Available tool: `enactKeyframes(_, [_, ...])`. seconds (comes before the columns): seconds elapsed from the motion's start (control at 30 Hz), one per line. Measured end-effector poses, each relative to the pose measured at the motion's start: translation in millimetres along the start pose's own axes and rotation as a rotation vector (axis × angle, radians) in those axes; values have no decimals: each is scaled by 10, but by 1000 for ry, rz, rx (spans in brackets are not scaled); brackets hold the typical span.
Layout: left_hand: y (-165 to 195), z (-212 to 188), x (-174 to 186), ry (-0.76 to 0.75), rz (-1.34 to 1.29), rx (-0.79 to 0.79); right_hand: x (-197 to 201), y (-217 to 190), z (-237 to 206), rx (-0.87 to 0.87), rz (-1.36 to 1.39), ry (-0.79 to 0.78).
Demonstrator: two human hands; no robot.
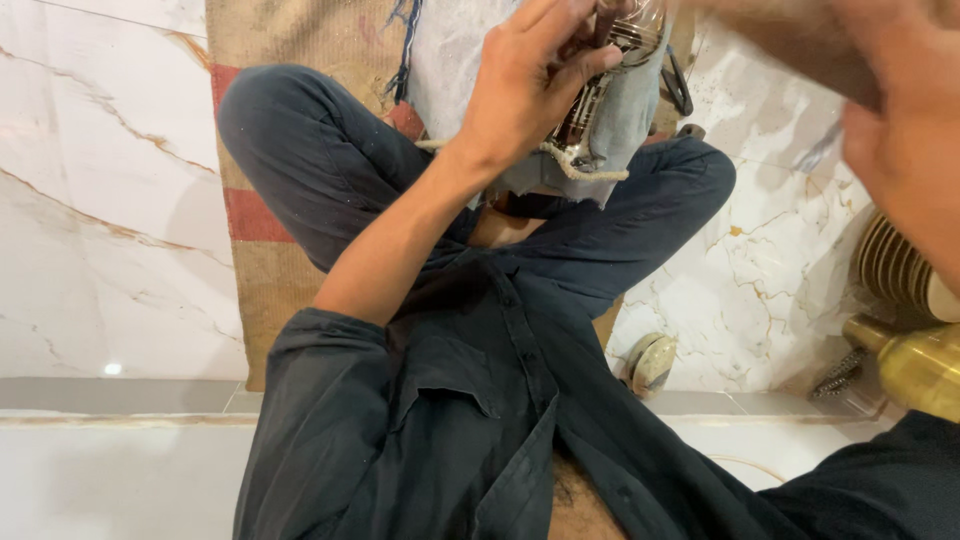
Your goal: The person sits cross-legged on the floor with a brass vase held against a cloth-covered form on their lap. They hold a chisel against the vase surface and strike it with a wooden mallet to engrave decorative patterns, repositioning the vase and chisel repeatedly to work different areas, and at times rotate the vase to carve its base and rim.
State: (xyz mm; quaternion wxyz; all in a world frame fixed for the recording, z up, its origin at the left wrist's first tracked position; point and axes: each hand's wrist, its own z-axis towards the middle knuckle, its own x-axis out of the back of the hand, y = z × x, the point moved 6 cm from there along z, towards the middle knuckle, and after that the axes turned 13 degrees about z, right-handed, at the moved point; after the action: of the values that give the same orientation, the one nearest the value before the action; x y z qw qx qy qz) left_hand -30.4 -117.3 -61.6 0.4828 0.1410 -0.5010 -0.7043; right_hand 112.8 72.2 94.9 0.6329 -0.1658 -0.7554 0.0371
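Clearly, the left hand (525, 90) is gripping a shiny metal piece (590, 100) over a pale cloth (450, 50) on the lap, far from the camera. The right hand (900, 130) is blurred, so its grip cannot be told. Holding the piece steady against the cloth seems wise.

Person sits cross-legged on burlap mat (300, 40), marble floor (100, 200). Left hand (525, 90) grips shiny metal piece (590, 110) wrapped in grey cloth (625, 120). Right hand (900, 140) blurred, close to camera, beside brass vessel (915, 365).
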Motion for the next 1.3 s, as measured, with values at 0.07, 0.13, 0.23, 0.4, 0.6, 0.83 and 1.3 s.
enactKeyframes(0.07, [-49,-32,-11,19,-2,56,-6,-124,173,10,151,59])
enactKeyframes(0.13, [-91,-49,-19,37,18,98,16,-175,199,84,163,93])
enactKeyframes(0.23, [-91,-97,-9,80,-26,135,-23,-99,135,172,-34,58])
enactKeyframes(0.4, [-38,-161,12,159,-30,178,-111,45,75,189,-50,74])
enactKeyframes(0.6, [-23,-229,40,182,-24,173,-139,15,114,192,-43,81])
enactKeyframes(0.83, [-170,-138,38,68,-83,201,-132,21,101,189,-37,84])
enactKeyframes(1.3, [-289,-20,111,-13,-170,-33,-148,77,289,192,-41,88])
